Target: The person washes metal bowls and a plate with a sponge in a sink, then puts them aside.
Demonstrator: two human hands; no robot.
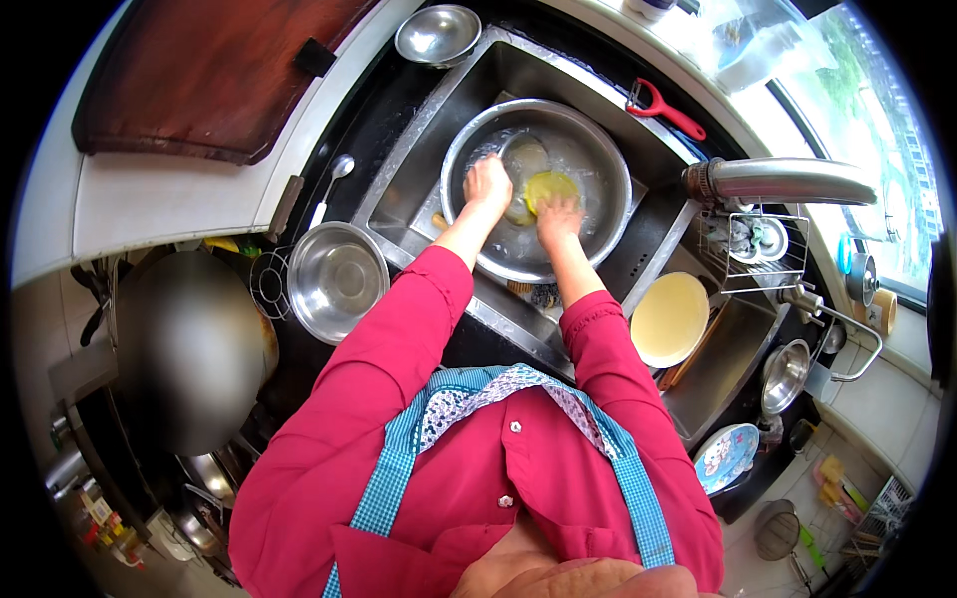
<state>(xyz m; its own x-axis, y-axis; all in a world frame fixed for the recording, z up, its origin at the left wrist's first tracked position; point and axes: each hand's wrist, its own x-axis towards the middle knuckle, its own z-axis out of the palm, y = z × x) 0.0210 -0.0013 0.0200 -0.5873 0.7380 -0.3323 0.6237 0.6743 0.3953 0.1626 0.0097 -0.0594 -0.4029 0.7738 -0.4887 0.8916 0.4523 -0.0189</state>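
A wide stainless steel basin (613, 247) holding water sits in the sink (404, 183). Inside it, my left hand (487, 184) grips the near-left edge of a round bowl (528, 155), which is partly under water. My right hand (559, 218) has its fingers over a round yellow thing (552, 187) in the water; blur hides whether it is a sponge or a cloth. Beneath the near rim of the basin a brush (521, 287) and a dark scouring pad (546, 294) lie on the sink floor. The tip of a wooden handle (439, 221) shows beside my left wrist.
Left of the sink are a steel bowl (338, 282) and a spoon (334, 187); another steel bowl (438, 34) stands behind. A red peeler (665, 112) and the faucet (785, 182) border the right edge. A cream bowl (670, 319) rests by the second sink basin (721, 374).
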